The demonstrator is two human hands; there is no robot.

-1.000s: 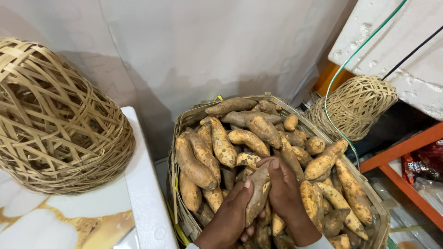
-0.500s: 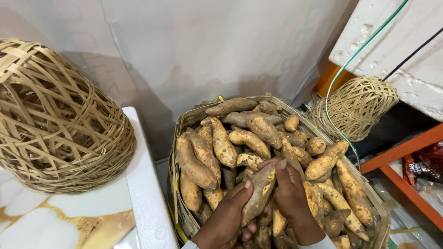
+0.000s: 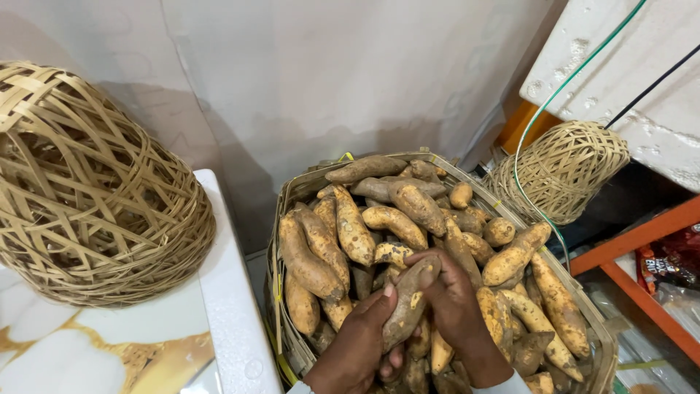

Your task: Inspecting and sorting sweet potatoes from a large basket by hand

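1. Both hands grip one sweet potato (image 3: 410, 303), long and brown with yellow-dusted skin, held on a slant just above the heap.
2. The left hand (image 3: 361, 343) wraps the lower half of that sweet potato, its thumb lying along the near side and its fingers curled shut beneath.
3. The right hand (image 3: 453, 306) is clamped over the upper end, fingers folded across the tip.
4. Under the hands stands a woven basket (image 3: 295, 191) of flat pale strips, piled full with more sweet potatoes (image 3: 350, 230) of mixed size, some plump, some thin and curved.
5. On the left, an upturned open-weave cane basket (image 3: 87, 190) rests dome-like on a white surface (image 3: 222, 292) with a marbled gold and white top.
6. A smaller open-weave basket (image 3: 565, 168) lies tilted just beyond the full basket's right rim.
7. A green cord (image 3: 543, 109) and a black cable (image 3: 652, 82) cross a white foam slab (image 3: 620, 51) at upper right; the green cord loops down over the small basket.
8. An orange shelf rail (image 3: 634, 237) runs at right; beneath it sits a red packet (image 3: 667, 259) with print too small to make out, beside clear wrapped goods.
9. A pale sheet (image 3: 350, 73) hangs behind.
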